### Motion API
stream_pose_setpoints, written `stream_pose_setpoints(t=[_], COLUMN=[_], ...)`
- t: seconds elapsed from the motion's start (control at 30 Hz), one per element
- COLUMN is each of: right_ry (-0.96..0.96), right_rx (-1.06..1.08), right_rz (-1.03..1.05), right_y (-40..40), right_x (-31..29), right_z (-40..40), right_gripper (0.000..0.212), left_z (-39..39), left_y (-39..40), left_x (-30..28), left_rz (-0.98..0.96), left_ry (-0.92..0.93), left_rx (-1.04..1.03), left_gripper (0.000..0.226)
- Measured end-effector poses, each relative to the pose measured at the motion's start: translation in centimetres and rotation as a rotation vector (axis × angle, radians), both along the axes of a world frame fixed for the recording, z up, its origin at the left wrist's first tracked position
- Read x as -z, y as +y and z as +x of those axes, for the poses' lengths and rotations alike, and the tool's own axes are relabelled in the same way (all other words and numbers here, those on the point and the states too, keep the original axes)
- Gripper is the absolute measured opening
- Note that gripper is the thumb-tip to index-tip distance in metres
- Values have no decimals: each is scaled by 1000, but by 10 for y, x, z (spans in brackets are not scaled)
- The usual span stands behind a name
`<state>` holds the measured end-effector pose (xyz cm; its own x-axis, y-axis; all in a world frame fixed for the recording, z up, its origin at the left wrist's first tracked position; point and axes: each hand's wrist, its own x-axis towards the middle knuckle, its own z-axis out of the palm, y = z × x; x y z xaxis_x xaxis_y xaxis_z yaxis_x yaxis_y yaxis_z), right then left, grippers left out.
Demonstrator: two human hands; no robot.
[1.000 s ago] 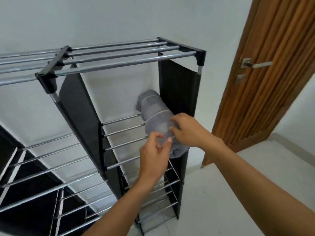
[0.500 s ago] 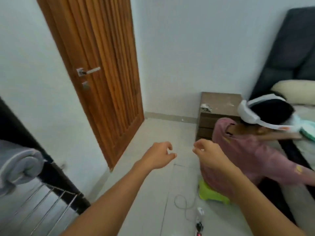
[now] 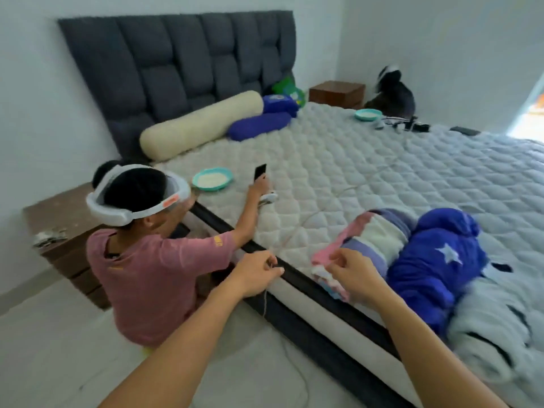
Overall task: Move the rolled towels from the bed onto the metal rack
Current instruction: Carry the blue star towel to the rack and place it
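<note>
Three rolled towels lie at the near edge of the bed [image 3: 338,178]: a pink, white and purple striped roll [image 3: 379,240], a blue roll with a white star [image 3: 435,260], and a pale blue-grey roll [image 3: 494,334]. My right hand [image 3: 353,273] hovers at the striped roll's near end, fingers loosely curled, holding nothing. My left hand [image 3: 256,273] floats over the dark bed frame edge to the left, fingers curled and empty. The metal rack is out of view.
A person in a pink shirt [image 3: 153,269] with a white headset sits on the floor by the bed, holding a phone [image 3: 260,172]. Two teal plates [image 3: 212,179] [image 3: 368,114], bolsters, a brown nightstand [image 3: 67,240] and a floor cable [image 3: 294,363] are around.
The view swung from the rack, where both hands set a grey rolled towel, past the door to the bed. Both hands are empty and now reach toward the striped roll.
</note>
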<state>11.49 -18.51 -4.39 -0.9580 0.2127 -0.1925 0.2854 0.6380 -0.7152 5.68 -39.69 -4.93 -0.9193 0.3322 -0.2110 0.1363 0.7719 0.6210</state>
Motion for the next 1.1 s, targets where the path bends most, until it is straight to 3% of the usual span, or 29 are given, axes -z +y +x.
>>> stream_pose_setpoints(t=[0.27,0.33,0.4,0.47,0.53,0.7,0.8,1.0,1.1], right_ry=[-83,-109,-117,-131,-158,-117,-119,-303,-349], right_rx=[396,531,646,707,755,780,750,638,640], right_rz=[-21,-78,-133,-152,-164,-168,-210,-261,-293], right_y=[117,143,163,181,204,265,300,337,339], right_x=[35,48,58,61,65,75,78,94,105], right_z=[11,18,25,27,24,-12,-41,-79,-80], right_gripper=[15,13,23,32,43,72,81,116,121], left_z=[-56,-55,-45,-37,-34,-49,-50,-42,-38], left_y=[170,204,228,243,254,271,284,306,315], left_x=[37,48,58,67,78,106,111,120,122], left_rz=[146,132,80,40,24,123,151,195,183], left_ry=[-145,-302,-583,-859,-984,-1236,-1308,-1359,-1314], left_rx=[343,349,295,243,224,74,26,-50,-78], left_gripper=[15,21,28,62,78,94,96,75,100])
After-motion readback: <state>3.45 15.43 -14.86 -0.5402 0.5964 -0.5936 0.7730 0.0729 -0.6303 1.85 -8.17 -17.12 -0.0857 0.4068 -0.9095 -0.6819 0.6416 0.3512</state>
